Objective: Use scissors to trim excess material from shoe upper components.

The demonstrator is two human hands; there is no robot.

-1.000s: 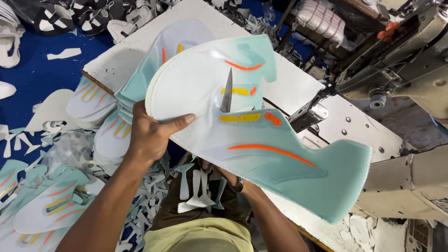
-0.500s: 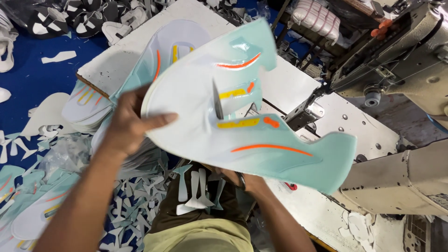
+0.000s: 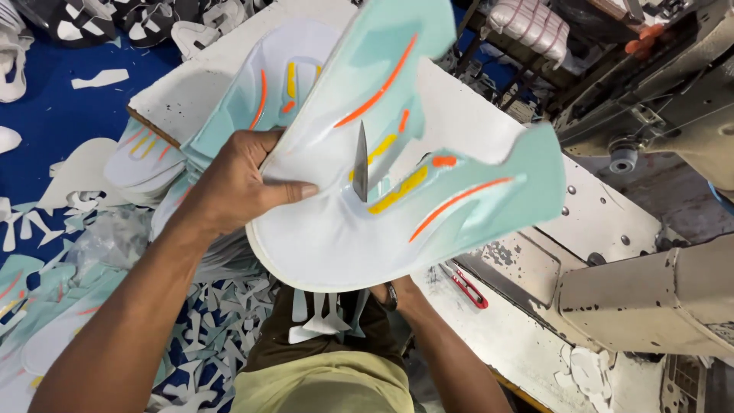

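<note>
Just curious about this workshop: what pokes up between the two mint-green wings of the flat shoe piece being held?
In the head view, a thin grey blade pokes through the mint-and-white shoe upper.

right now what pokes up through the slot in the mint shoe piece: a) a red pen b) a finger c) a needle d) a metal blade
d: a thin grey blade stands upright through the middle of the shoe piece, which the left hand grips at its edge; the right hand is mostly hidden under the piece.
</note>
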